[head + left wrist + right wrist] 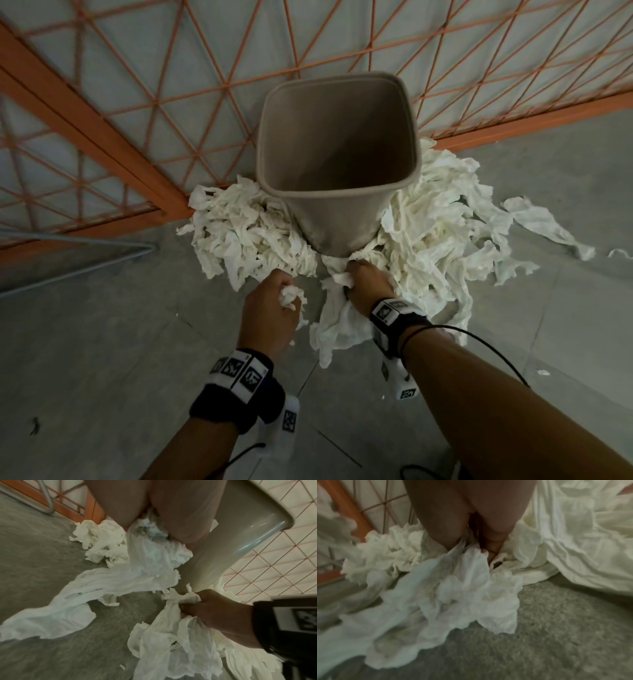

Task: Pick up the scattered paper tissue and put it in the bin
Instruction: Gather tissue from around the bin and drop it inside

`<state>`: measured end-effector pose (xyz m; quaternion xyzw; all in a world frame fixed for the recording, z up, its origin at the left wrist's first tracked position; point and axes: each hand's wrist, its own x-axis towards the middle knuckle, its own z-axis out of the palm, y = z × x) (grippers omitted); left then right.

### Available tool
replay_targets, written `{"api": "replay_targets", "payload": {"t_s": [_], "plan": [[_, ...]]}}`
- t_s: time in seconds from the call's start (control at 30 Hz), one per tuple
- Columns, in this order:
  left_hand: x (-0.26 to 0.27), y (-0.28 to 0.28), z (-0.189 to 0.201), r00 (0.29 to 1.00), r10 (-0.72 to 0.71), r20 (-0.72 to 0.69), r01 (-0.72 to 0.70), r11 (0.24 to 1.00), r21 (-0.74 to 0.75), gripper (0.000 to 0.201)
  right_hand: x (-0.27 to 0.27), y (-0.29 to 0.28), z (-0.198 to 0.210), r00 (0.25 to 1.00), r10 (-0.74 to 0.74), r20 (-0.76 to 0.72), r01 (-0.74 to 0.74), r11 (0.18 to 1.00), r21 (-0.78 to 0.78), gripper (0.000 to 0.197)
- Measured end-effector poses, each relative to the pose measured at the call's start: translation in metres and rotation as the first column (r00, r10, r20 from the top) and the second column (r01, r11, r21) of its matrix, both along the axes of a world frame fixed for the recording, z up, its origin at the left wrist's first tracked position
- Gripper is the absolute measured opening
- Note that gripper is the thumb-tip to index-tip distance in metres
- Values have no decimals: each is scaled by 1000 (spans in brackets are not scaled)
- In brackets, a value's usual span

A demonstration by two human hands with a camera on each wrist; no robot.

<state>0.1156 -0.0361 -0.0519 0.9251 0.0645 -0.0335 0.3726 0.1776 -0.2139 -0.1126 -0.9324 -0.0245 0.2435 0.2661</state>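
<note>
A tall beige bin (337, 137) stands on the grey floor against an orange mesh fence, its inside looking empty. White crumpled paper tissue is heaped on the floor left (246, 233) and right (442, 226) of its base. My left hand (274, 305) grips a wad of tissue (291, 297) just in front of the left heap. My right hand (366, 281) grips a long strip of tissue (337, 325) at the foot of the bin. In the left wrist view, tissue (150, 550) trails from my fingers, and the right hand (211, 609) clutches its wad beside the bin wall (228, 547).
The orange mesh fence (154, 102) runs behind the bin. A grey metal tube frame (113, 251) lies on the floor at left. A loose tissue strip (544, 226) lies far right, with small scraps (543, 372) nearby. Cables trail from both wrist bands.
</note>
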Motion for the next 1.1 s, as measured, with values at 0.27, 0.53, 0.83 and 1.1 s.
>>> {"api": "replay_targets", "payload": {"t_s": [0.27, 0.53, 0.83, 1.1], "plan": [[24, -17, -22, 1000, -9, 5, 9, 1000, -14, 13, -8, -14, 15, 947, -319, -42, 316, 900, 300, 12], [22, -26, -30, 996, -75, -46, 76, 997, 26, 26, -9, -18, 33, 976, -216, -38, 217, 922, 320, 46], [9, -26, -36, 997, -37, -65, 32, 996, -86, 39, -22, -26, 48, 833, -547, -81, 520, 726, 450, 14], [-13, -54, -68, 882, -286, -375, 360, 922, 143, 67, -43, -49, 33, 773, -630, 73, 563, 735, 379, 47]]}}
